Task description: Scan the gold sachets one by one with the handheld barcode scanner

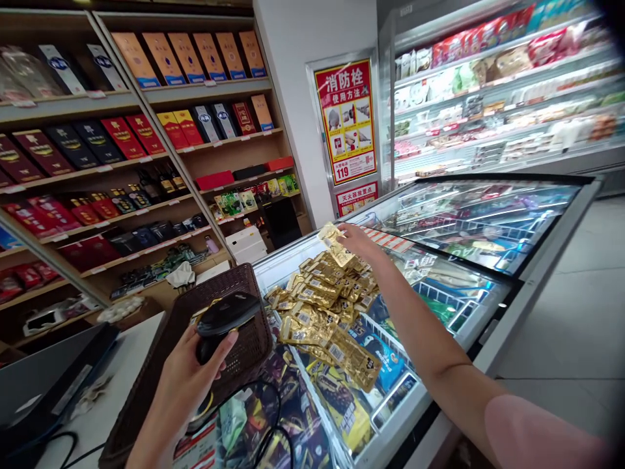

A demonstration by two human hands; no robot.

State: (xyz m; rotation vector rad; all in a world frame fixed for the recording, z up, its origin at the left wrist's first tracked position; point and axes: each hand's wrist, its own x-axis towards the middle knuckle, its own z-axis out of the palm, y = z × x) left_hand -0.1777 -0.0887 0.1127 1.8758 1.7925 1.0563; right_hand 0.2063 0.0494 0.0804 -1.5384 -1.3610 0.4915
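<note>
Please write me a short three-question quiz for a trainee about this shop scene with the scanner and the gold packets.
1. True or false: the left hand holds a black scanner.
2. What do the right hand's fingers pinch?
A. a red box
B. a gold packet
C. a cable
3. Fill in: the pile of gold packets lies on the freezer's glass ___.

Key: 1 true; 2 B; 3 lid.

Your 2 bare hands, the left hand (188,381) and the right hand (359,244), carry no gloves, rings or watch, and only your right upper arm wears a short, plain pink fabric sleeve (532,433).
</note>
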